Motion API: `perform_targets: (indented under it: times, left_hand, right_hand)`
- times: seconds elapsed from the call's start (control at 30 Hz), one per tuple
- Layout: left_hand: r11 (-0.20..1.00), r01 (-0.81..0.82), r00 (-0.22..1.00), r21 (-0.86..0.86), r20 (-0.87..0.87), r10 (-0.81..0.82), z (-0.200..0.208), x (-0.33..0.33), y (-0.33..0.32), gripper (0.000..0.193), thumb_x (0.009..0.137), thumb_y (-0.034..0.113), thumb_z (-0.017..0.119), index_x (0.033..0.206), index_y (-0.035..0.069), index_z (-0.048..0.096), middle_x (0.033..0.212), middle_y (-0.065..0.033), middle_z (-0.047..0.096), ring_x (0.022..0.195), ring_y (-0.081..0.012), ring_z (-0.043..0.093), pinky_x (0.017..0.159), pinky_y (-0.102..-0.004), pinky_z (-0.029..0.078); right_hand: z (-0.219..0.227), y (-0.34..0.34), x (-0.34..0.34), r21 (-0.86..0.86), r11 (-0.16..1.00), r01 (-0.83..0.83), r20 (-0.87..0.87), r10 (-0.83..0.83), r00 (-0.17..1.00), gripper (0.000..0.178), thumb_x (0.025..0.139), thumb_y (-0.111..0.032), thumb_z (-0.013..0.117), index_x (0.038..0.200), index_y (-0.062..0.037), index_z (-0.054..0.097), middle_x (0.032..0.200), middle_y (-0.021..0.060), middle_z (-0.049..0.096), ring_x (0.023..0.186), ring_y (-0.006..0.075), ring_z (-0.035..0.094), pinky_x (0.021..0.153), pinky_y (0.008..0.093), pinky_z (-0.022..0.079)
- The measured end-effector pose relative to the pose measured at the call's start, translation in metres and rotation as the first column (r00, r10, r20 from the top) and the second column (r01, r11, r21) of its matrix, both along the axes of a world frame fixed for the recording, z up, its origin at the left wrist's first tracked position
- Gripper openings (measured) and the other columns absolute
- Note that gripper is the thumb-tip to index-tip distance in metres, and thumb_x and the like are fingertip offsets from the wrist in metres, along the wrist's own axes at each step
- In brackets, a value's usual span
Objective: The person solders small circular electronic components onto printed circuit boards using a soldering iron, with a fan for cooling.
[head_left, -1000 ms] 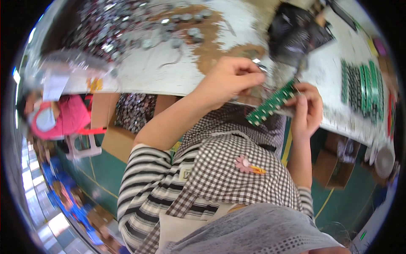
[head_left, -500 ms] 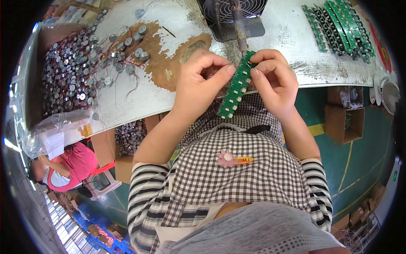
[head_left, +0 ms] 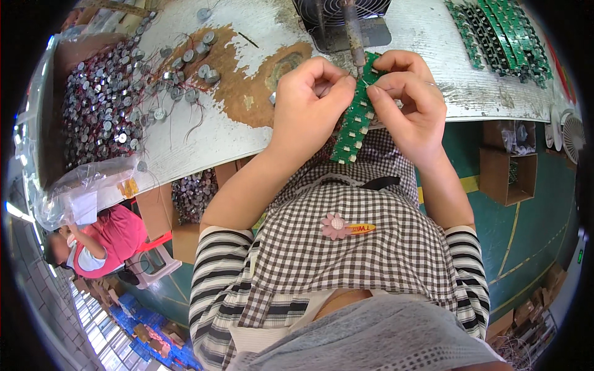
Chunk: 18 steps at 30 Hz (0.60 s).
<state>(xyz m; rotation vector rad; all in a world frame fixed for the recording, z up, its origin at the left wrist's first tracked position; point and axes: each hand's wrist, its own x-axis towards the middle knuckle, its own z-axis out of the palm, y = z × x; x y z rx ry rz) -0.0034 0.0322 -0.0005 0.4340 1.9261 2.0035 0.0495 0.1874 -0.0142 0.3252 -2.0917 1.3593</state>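
A long green circuit board strip [head_left: 351, 137] with a row of small white parts slants between my hands above the table's front edge. My right hand [head_left: 411, 99] is closed on its upper right edge, thumb and fingers pinching it. On the other side, my left hand [head_left: 312, 102] is closed in a pinch, its fingertips close against the board; whatever they hold is hidden. Just above the board's upper end points the tip of a soldering iron [head_left: 354, 43]. A small silver motor [head_left: 272, 98] peeks out beside the left hand.
A fan [head_left: 337, 15] stands behind the iron. Many small motors with red wires [head_left: 102, 111] fill a box at left, others lie loose [head_left: 203, 49]. More green board strips [head_left: 501, 37] lie at far right. Cardboard boxes [head_left: 508, 179] stand below the table; a person [head_left: 108, 241] sits at lower left.
Both hands and the board have shifted slightly up and to the right in the picture. The board's upper end now reaches beside the iron's tip. The small motor beside my left hand has come into sight.
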Motion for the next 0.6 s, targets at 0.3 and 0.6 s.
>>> perform_targets:
  times: [0.3,0.6]
  left_hand:
    - [1.0,-0.015,0.998,-0.018,-0.063,0.014,-0.003,0.004,-0.001,0.01,0.082,0.004,0.063,0.076,-0.001,0.057,0.064,0.0036,0.054,0.056,0.0002,0.044,0.047,-0.0182,0.034]
    - [0.991,0.091,0.981,-0.1,-0.164,-0.107,-0.004,-0.002,-0.006,0.01,0.078,0.005,0.065,0.075,-0.001,0.058,0.062,0.0034,0.052,0.054,-0.0005,0.041,0.047,-0.02,0.033]
  right_hand:
    - [-0.001,-0.003,0.008,-0.13,0.991,0.02,0.077,-0.01,0.997,0.006,0.073,0.004,0.066,0.074,0.0014,0.061,0.071,0.0125,0.064,0.091,0.0221,0.06,0.068,0.0284,0.046]
    - [-0.004,-0.005,0.009,-0.131,0.991,0.012,0.076,-0.003,0.997,0.006,0.074,0.005,0.066,0.076,0.0025,0.061,0.082,0.0155,0.064,0.086,0.0192,0.061,0.064,0.0258,0.047]
